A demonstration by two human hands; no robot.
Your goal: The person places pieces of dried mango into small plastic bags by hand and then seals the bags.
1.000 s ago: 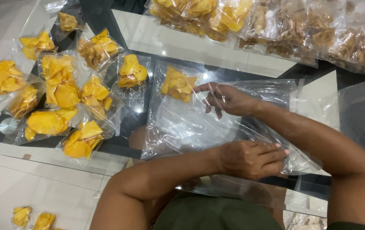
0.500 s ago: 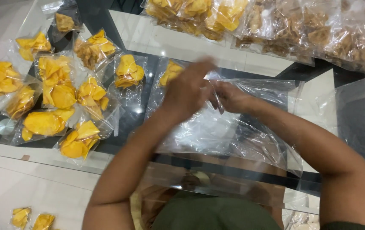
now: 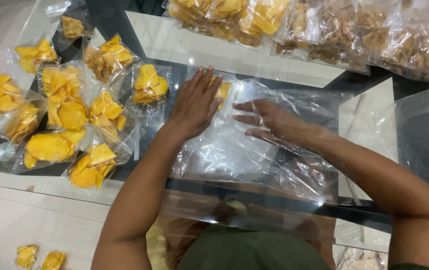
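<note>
A person's left hand (image 3: 194,102) lies flat and open on a small packet of yellow chips (image 3: 222,92) atop a stack of clear plastic bags (image 3: 234,150); the open right hand (image 3: 269,122) steadies the stack, best kept smooth. Filled yellow packets (image 3: 64,107) lie left of the stack, browner packets (image 3: 374,35) beyond it.

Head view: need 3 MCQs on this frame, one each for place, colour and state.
1. Where does the left hand rest?
A. on a bag of yellow chips lying on the stack of clear plastic bags
B. on the floor
C. on the brown snack bags

2. What colour are the chips in the small bags to the left?
A. green
B. yellow
C. white

3. How is the right hand?
A. clenched in a fist
B. raised off the table
C. flat, fingers spread

Key: 1 A, palm covers that bag; 2 B, all bright yellow; 3 C, it lies flat on the plastic.
</note>
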